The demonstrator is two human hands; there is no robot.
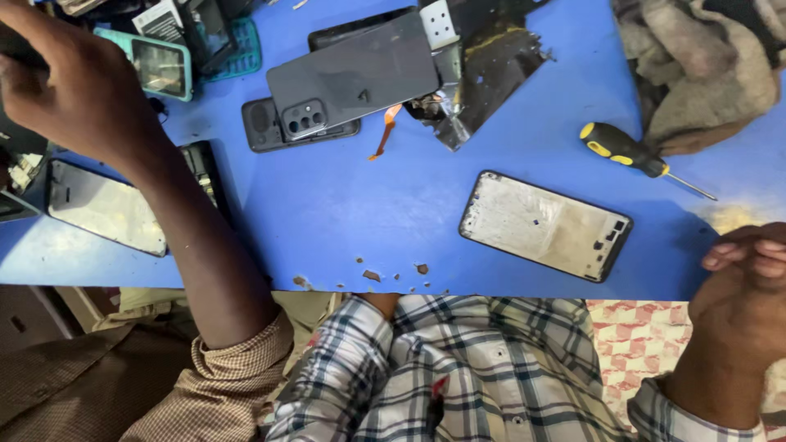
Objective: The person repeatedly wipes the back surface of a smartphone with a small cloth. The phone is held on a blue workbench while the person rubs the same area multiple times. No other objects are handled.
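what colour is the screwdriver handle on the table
The screwdriver handle is black with yellow accents, seen in the head view, lying on the blue table.

On the blue counter (393, 221) lie two bare phone frames: one black-rimmed frame with a pale metal inside (544, 225) near the front edge, one like it (105, 206) at the left edge. One dark grey phone back cover with a camera block (352, 75) lies toward the far edge, over one black phone body (266, 127). One yellow-and-black screwdriver (626, 151) and one crumpled grey-brown cloth (704, 65) lie toward the right.
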